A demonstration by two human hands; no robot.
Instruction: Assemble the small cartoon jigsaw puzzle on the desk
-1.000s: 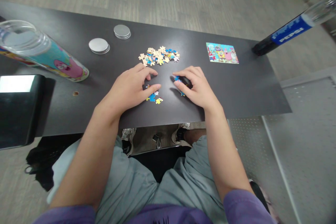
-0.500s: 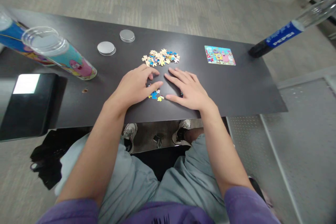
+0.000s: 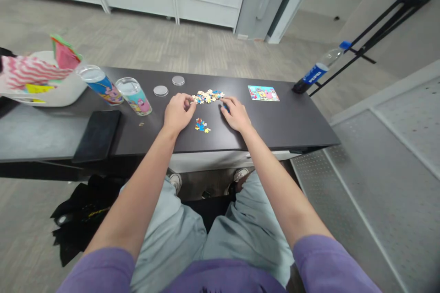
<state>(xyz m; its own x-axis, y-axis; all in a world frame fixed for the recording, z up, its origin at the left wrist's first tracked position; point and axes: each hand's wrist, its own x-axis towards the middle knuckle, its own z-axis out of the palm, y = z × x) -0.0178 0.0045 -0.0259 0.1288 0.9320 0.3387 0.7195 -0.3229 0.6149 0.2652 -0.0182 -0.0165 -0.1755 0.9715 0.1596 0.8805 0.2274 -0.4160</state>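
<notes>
A heap of loose jigsaw pieces (image 3: 208, 96) lies on the dark table, many with pale backs up. My left hand (image 3: 178, 113) is at the heap's left edge, fingers bent and thumb apart from the index finger, with no piece visible in it. On the heap's right side rests my right hand (image 3: 236, 115), its fingers spread. A blue puzzle piece (image 3: 226, 107) shows between its thumb and index finger; whether they touch it is unclear. Nearer to me lies a small cluster of joined jigsaw pieces (image 3: 201, 125), blue, red and yellow, in neither hand.
A colourful picture card (image 3: 263, 93) and a Pepsi bottle (image 3: 314, 74) are on the right. To the left stand two clear printed canisters (image 3: 136, 98), with round silver lids (image 3: 160, 90) nearby. A black tablet-like slab (image 3: 98, 135) and a white basket (image 3: 65, 89) are farther left.
The view has tilted up. Both hands have moved from around the small cluster forward to the heap's two sides, leaving the cluster uncovered.
</notes>
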